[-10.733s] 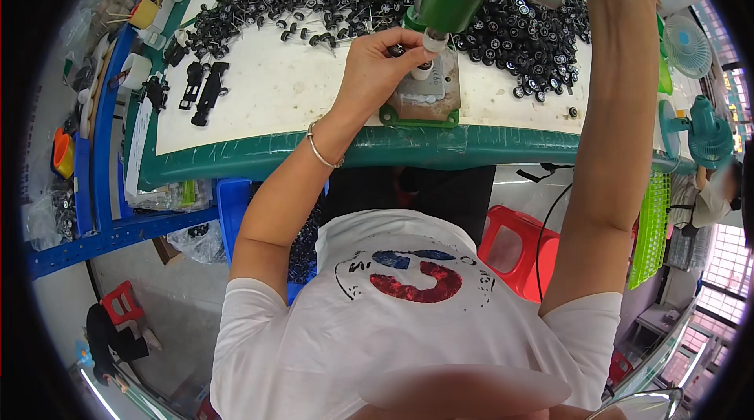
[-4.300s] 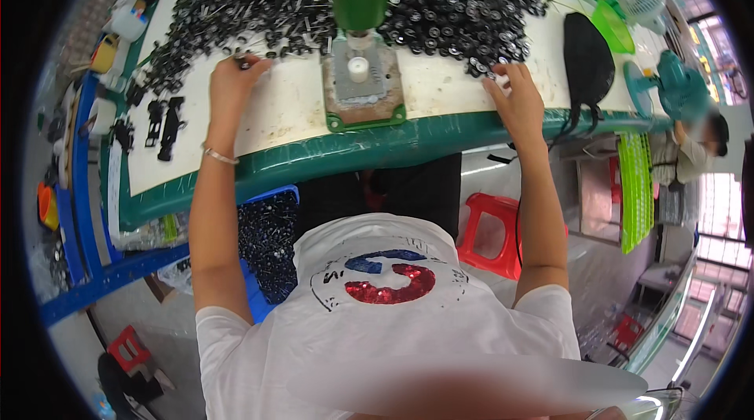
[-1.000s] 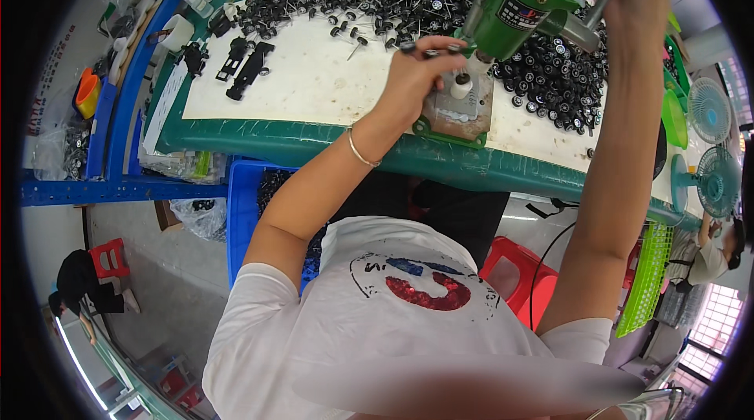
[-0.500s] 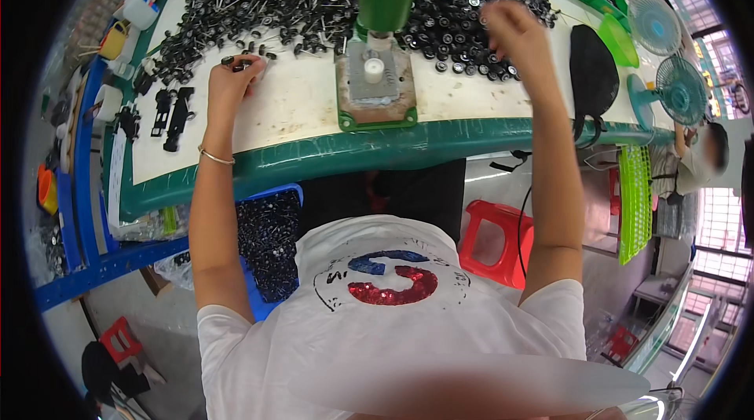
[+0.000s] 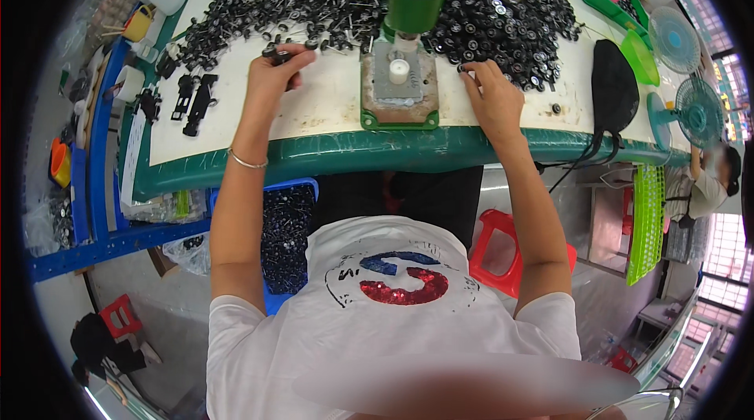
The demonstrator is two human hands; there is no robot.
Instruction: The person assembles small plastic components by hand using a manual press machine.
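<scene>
Left hand is grasping small black wheel parts in its curled fingers, holding them over the white tabletop left of the green press; overlap is obscuring their count. Right hand is pinching a small black wheel between thumb and forefinger, right of the press and near the front edge of the loose wheel pile. Between both hands, a white cylinder is standing upright on the press base.
</scene>
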